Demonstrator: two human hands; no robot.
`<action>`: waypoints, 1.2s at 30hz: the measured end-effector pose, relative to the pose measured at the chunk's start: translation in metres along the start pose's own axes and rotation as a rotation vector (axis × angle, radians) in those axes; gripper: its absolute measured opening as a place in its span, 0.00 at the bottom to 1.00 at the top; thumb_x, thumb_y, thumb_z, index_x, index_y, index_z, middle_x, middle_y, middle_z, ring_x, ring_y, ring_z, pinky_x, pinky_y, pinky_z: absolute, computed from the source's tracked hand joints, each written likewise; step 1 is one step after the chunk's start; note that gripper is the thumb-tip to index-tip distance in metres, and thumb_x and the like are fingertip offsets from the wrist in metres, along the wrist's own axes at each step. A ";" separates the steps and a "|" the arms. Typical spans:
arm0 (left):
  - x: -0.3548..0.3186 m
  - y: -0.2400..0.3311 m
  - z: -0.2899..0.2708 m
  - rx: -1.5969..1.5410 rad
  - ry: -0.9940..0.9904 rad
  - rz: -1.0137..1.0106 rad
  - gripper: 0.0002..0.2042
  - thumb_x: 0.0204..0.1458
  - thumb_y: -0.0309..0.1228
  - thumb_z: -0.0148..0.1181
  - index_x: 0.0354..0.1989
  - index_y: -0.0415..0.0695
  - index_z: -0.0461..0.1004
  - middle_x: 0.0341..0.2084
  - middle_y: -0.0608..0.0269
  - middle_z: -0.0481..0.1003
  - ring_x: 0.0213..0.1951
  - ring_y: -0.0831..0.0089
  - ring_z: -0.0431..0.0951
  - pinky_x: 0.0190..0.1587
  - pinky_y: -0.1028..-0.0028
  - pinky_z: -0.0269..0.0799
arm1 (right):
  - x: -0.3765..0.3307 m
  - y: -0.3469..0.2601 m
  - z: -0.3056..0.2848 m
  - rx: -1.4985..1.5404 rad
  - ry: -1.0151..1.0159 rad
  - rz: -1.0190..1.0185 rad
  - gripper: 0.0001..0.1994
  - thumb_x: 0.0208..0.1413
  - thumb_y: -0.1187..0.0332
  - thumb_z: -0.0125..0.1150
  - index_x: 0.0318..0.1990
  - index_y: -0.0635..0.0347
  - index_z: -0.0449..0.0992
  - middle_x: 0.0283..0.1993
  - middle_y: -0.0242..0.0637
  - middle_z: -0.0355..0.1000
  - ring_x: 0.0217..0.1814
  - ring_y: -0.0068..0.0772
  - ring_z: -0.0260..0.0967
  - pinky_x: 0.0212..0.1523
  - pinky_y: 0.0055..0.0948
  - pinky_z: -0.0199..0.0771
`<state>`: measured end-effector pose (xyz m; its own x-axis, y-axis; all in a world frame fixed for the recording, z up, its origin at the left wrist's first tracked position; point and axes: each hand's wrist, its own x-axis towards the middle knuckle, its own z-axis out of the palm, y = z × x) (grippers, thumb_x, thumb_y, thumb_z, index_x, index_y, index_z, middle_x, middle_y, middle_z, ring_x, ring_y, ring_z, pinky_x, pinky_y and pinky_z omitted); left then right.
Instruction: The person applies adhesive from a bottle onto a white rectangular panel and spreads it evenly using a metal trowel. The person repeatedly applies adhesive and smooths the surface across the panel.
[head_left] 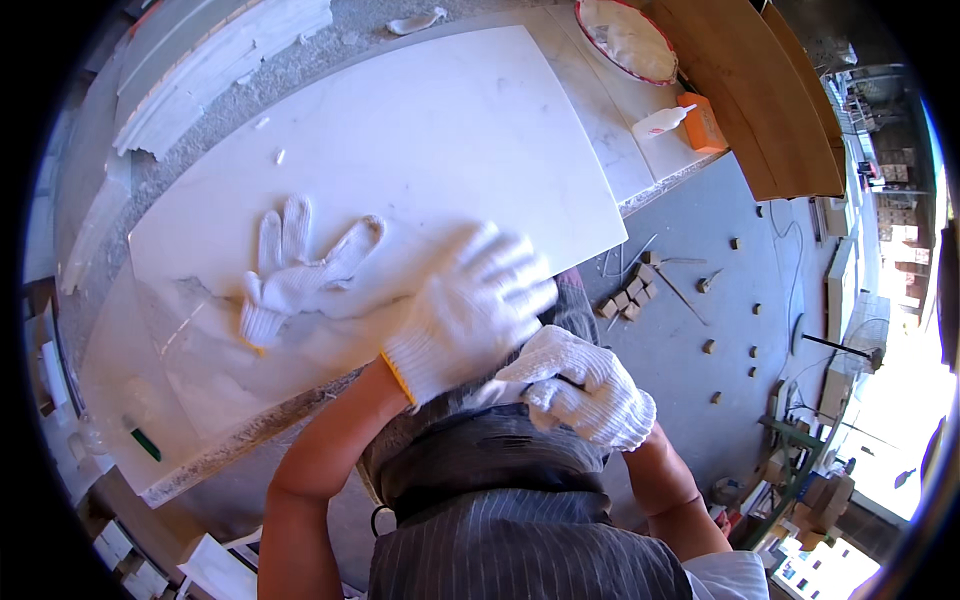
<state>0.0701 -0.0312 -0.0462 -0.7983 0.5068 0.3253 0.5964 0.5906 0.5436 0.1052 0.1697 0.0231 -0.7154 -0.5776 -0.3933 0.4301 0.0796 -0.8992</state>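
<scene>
My left hand [475,310], in a white knitted glove with a yellow cuff edge, is held in front of my body by the near edge of a white marble slab [440,130]. Its fingers are spread and slightly smeared by motion. My right hand [590,390], gloved in white too, is closed just to the right, with thumb and fingers bent together. A small pale blur shows by its fingertips, and I cannot make out what it is. On the slab, left of my hands, lies a loose white knitted glove [300,275].
At the far right are a red-rimmed bowl [630,40], a white squeeze bottle [662,122], an orange box [704,125] and a large cardboard box [760,90]. Several small wooden blocks [628,295] lie on the floor. A green strip [146,444] is at the left; a fan [862,345] stands right.
</scene>
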 end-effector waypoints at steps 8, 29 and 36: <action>-0.054 -0.015 -0.035 0.059 0.285 -0.150 0.15 0.47 0.31 0.68 0.45 0.45 0.79 0.42 0.60 0.78 0.53 0.57 0.76 0.64 0.53 0.67 | 0.013 0.010 0.026 0.051 0.034 0.089 0.11 0.66 0.77 0.54 0.53 0.64 0.75 0.35 0.30 0.70 0.29 0.15 0.66 0.27 0.21 0.69; -0.078 -0.027 -0.045 -0.164 0.337 -0.183 0.14 0.38 0.26 0.68 0.36 0.39 0.78 0.41 0.55 0.77 0.54 0.55 0.75 0.63 0.53 0.69 | 0.060 -0.003 0.083 -0.281 0.335 0.213 0.07 0.63 0.78 0.56 0.46 0.67 0.76 0.30 0.33 0.72 0.27 0.18 0.70 0.29 0.22 0.72; -0.082 -0.026 -0.044 -0.160 0.260 -0.194 0.17 0.43 0.28 0.70 0.44 0.42 0.79 0.46 0.57 0.77 0.57 0.55 0.73 0.65 0.50 0.65 | 0.060 0.008 0.037 -0.370 0.827 0.093 0.14 0.62 0.77 0.56 0.54 0.67 0.76 0.34 0.35 0.74 0.28 0.19 0.70 0.28 0.22 0.72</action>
<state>0.1165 -0.1154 -0.0532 -0.9022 0.2060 0.3790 0.4275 0.5439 0.7221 0.0866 0.1055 -0.0003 -0.9151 0.1994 -0.3506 0.4032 0.4352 -0.8050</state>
